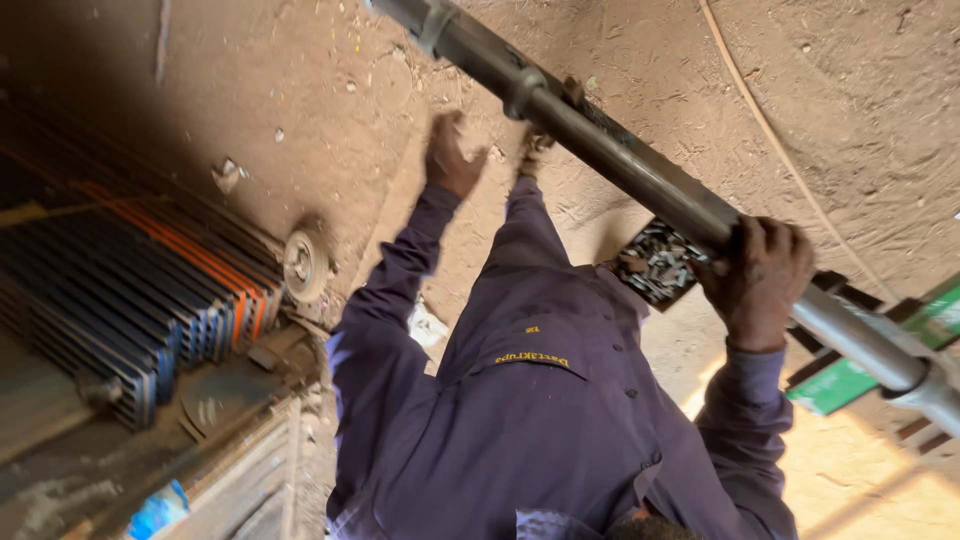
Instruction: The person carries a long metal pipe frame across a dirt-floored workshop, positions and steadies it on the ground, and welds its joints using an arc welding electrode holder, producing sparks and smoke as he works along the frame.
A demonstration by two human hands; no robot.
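A long grey metal pipe point(620, 160) with ring collars runs diagonally from the top centre to the right edge, above dusty ground. My right hand point(762, 280) is wrapped around it near the right end. My left hand point(450, 150), blurred and with fingers curled, reaches down on a purple sleeve just left of the pipe, not touching it. Whether it holds anything cannot be made out. My purple coverall fills the lower middle, and my leg point(525, 215) extends toward the pipe.
A stack of blue and orange metal slats point(130, 290) lies at the left, with a round metal disc point(305, 265) beside it. A tray of small metal scraps point(655, 262) sits under the pipe. A green frame piece point(850, 380) is at the right. A thin cable point(780, 140) crosses the dirt.
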